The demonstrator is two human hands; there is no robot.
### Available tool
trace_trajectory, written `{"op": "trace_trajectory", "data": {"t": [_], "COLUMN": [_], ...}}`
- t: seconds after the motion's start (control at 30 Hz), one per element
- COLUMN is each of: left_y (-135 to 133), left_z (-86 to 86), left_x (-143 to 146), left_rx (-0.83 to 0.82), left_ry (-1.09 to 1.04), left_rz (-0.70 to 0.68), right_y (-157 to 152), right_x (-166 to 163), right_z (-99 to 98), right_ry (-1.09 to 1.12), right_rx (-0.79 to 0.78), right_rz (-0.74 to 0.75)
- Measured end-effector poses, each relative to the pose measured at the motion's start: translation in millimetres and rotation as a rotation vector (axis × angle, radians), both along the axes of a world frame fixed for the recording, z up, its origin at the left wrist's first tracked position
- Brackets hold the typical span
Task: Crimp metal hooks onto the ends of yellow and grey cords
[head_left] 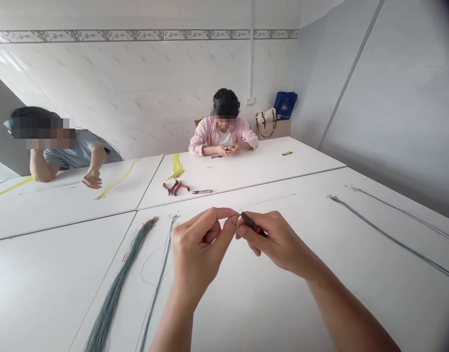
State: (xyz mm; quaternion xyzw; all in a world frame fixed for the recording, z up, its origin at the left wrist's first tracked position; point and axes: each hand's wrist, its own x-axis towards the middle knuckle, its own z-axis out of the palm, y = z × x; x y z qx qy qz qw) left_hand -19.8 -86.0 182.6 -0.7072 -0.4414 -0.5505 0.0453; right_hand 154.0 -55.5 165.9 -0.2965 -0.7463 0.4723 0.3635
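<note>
Since the white table fills the view, what lies on it?
Long bundles of grey wire, on both sides of the hands.
And the left hand?
Thumb and forefinger pressed together at the tips; on what, I can't tell.
The right hand?
Fingers clamped on a slim black tool with a red band, held above the table, its long axis slanting, tip pointing up and left, just beside those left fingertips.

The bench is smooth, glossy white laminate, and the wall tiles shine too. The pliers have red plastic grips, the black tool looks plastic, and the grey cords look matt.
</note>
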Motion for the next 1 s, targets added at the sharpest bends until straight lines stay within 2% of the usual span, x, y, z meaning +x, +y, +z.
{"op": "trace_trajectory", "data": {"t": [0.13, 0.23, 0.4, 0.47, 0.7, 1.0], "left_y": [1.9, 2.5, 2.0, 0.9, -3.0, -3.8], "left_z": [0.4, 1.0, 1.5, 2.0, 4.6, 2.8], "left_x": [-5.4, -8.6, -7.8, -5.8, -0.2, 0.9], "left_rx": [-0.028, -0.060, -0.088, -0.090, -0.051, 0.076], "left_ry": [-0.103, -0.167, -0.205, -0.198, -0.144, 0.004], "left_rz": [0.054, 0.081, 0.072, 0.056, 0.069, 0.153], "right_y": [-2.4, -2.0, 3.6, 5.2, 4.4, 6.2], "right_x": [0.8, 3.4, 1.5, -0.7, -3.9, -4.8], "right_z": [3.9, 3.9, 0.4, -0.6, -1.5, -1.8], "right_ry": [-0.032, -0.046, -0.146, -0.186, -0.304, -0.357], "right_rx": [0.085, 0.232, 0.722, 0.849, 0.975, 1.046], "right_rz": [-0.112, -0.174, -0.239, -0.291, -0.442, -0.509]}}
